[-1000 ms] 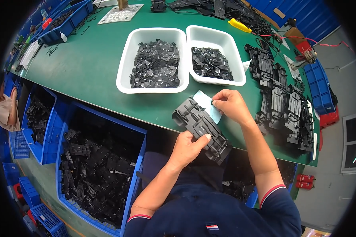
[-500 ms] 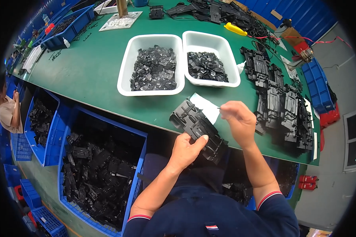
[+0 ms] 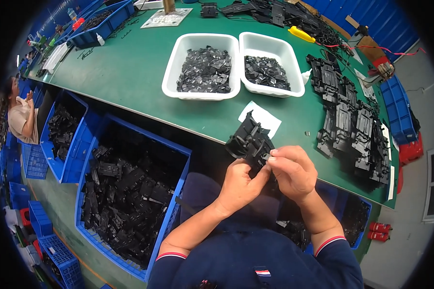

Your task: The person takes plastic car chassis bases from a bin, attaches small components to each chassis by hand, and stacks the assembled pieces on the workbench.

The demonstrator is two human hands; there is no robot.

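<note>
My left hand [image 3: 241, 185] is closed around the lower end of a black moulded plastic part [image 3: 251, 138], which tilts up at the table's near edge. Thumb and forefinger of my right hand [image 3: 296, 173] are pinched together against the part's right side. Between those fingertips is a small shiny piece [image 3: 266, 156], too small to make out fully. Just beyond the part a white sheet of paper [image 3: 267, 120] lies on the green table [image 3: 144, 91]. Two white tubs, the left tub [image 3: 167, 86] and the right tub [image 3: 299, 84], hold many small dark pieces.
Black moulded parts [image 3: 345, 118] are stacked on the right of the table. Beyond them stands a blue crate [image 3: 395, 108]. A large blue bin [image 3: 184, 166] of black parts sits below the table's edge. A yellow-handled tool [image 3: 301, 34] lies at the back. Another person [image 3: 24, 118] is far left.
My right hand has come down and in from beside the paper to touch the plastic part. The part has been tipped more upright in my left hand. The whole view has shifted slightly.
</note>
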